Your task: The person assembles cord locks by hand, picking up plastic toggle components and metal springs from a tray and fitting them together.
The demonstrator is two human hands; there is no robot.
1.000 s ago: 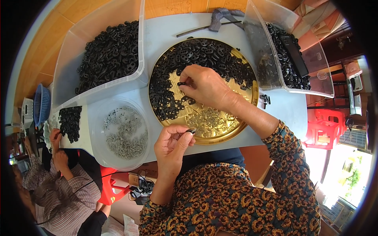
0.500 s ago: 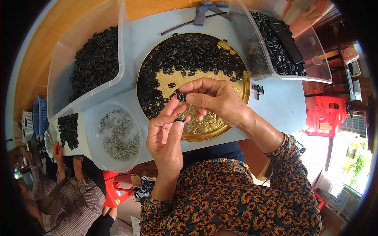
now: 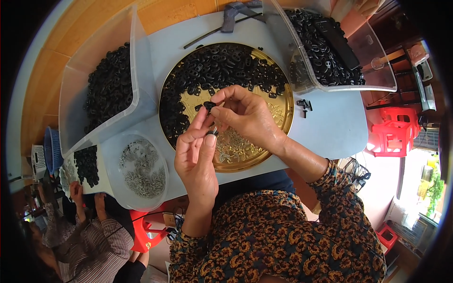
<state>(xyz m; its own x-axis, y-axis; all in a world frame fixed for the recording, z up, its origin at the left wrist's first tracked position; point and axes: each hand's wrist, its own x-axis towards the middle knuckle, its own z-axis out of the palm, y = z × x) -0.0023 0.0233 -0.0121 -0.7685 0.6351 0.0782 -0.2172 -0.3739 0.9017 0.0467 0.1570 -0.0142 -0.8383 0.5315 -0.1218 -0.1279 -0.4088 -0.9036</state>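
Over the near left part of a round golden tray (image 3: 279,104), both my hands work close together. My left hand (image 3: 197,165) pinches a small black part (image 3: 212,133) with a thin silvery pin sticking up from it, between thumb and fingers. My right hand (image 3: 250,118) grips another small black plastic piece (image 3: 209,107) at its fingertips, near the raised fingers of the left hand. Many black two-holed pieces (image 3: 222,63) are heaped along the tray's far and left sides. Small silvery pins (image 3: 236,145) lie loose on its near side, partly hidden by my hands.
Clear plastic bins of black pieces stand at the far left (image 3: 134,78) and far right (image 3: 349,88). A translucent bowl (image 3: 158,200) of pins sits left of the tray. Several black bits (image 3: 304,106) lie right of it. Another person's hand (image 3: 76,192) is at the left table edge.
The view has shifted slightly. My right hand has turned its black piece and lowered it a little nearer the left hand's part. Both hands keep their pinches.
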